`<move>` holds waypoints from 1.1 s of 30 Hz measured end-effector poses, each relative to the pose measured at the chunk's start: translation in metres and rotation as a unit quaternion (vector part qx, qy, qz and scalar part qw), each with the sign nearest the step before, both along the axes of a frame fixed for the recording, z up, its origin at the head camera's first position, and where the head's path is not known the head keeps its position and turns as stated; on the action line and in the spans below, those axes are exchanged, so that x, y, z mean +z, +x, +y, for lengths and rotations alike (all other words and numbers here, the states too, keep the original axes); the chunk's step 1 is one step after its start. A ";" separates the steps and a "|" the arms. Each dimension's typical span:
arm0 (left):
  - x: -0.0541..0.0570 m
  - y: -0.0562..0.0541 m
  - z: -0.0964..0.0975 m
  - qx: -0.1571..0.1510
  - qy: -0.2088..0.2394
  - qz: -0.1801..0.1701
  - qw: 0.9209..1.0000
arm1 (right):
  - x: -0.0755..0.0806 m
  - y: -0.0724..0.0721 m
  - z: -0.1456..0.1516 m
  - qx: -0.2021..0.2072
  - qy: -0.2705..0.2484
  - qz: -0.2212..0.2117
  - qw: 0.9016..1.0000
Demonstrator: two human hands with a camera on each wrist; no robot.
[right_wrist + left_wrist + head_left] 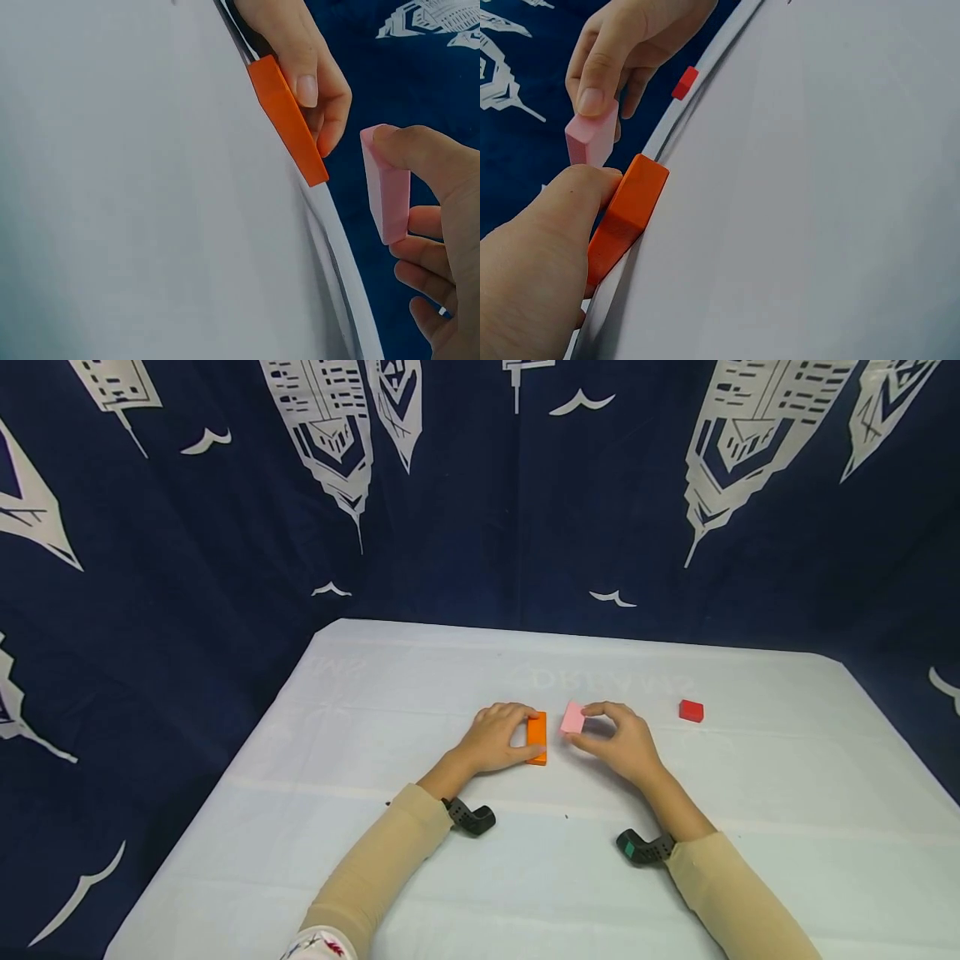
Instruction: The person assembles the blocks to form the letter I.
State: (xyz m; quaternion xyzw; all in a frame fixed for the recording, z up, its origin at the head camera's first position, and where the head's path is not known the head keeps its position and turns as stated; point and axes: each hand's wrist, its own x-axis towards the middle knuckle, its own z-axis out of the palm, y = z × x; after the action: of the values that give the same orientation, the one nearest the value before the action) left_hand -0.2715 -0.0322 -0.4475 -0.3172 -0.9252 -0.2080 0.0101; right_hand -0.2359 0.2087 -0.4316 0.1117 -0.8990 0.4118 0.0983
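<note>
An orange rectangular block (537, 739) lies lengthwise on the white table, pinched at its two ends between the thumb and fingers of my left hand (492, 739). Just to its right, my right hand (621, 745) holds a smaller pink block (572, 718) between thumb and fingers. The pink block is tilted and seems raised off the cloth. A gap separates the two blocks. In the right wrist view, the thumb presses one end of the pink block (390, 187), while the orange block (291, 124) stands beside the left thumb.
A small red block (692, 711) sits on the table to the right of the right hand. White cloth (525, 893) covers the table, and a dark blue printed curtain (480, 527) hangs behind it. Each wrist wears a black band.
</note>
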 end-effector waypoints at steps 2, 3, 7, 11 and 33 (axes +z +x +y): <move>-0.001 -0.001 0.000 -0.001 0.001 0.001 1.000 | 0.001 0.003 -0.001 0.004 -0.003 0.003 1.000; -0.002 -0.001 0.000 -0.001 0.001 0.002 1.000 | 0.001 0.004 -0.002 0.005 -0.003 0.004 1.000; -0.003 -0.002 -0.001 -0.001 0.003 0.006 1.000 | 0.004 0.010 -0.004 0.012 -0.005 0.010 1.000; -0.005 -0.003 -0.001 -0.003 0.007 0.008 1.000 | 0.006 0.014 -0.007 0.021 -0.005 0.006 1.000; -0.007 -0.004 0.000 -0.003 0.010 0.008 1.000 | 0.008 0.032 -0.019 0.065 -0.004 0.049 0.997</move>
State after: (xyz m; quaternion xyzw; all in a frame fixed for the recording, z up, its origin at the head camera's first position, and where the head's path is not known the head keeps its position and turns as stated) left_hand -0.2753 -0.0319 -0.4543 -0.3212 -0.9220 -0.2151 0.0202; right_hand -0.2034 0.1894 -0.4238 0.1897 -0.8822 0.4151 0.1154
